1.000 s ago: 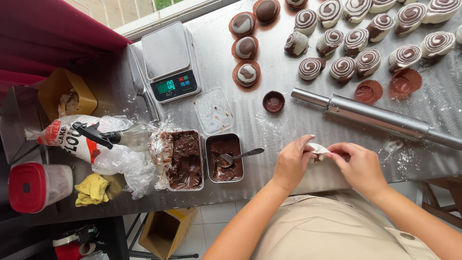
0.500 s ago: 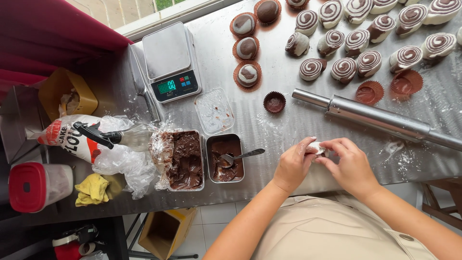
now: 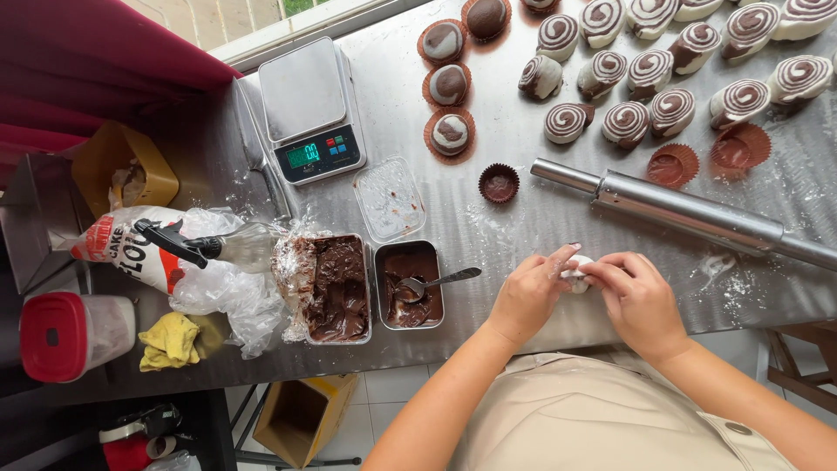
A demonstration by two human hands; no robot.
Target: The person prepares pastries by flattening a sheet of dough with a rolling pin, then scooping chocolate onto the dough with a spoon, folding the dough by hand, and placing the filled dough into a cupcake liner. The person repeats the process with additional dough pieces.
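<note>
Meanwhile, left hand (image 3: 527,296) and right hand (image 3: 641,301) pinch one white dough ball (image 3: 576,272) near two filling tins (image 3: 375,286), one rolling pin (image 3: 684,214).

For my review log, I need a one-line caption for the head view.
Both hands, left hand and right hand, pinch a small white dough piece over a floured steel table, beside a metal rolling pin.

Scale's green-lit screen (image 3: 305,156) far to my left; white-red flour bag (image 3: 122,249) lying at table's left end.

Spoon (image 3: 436,283) in tin (image 3: 410,285), left of hands; rolling pin (image 3: 689,214) behind.
</note>
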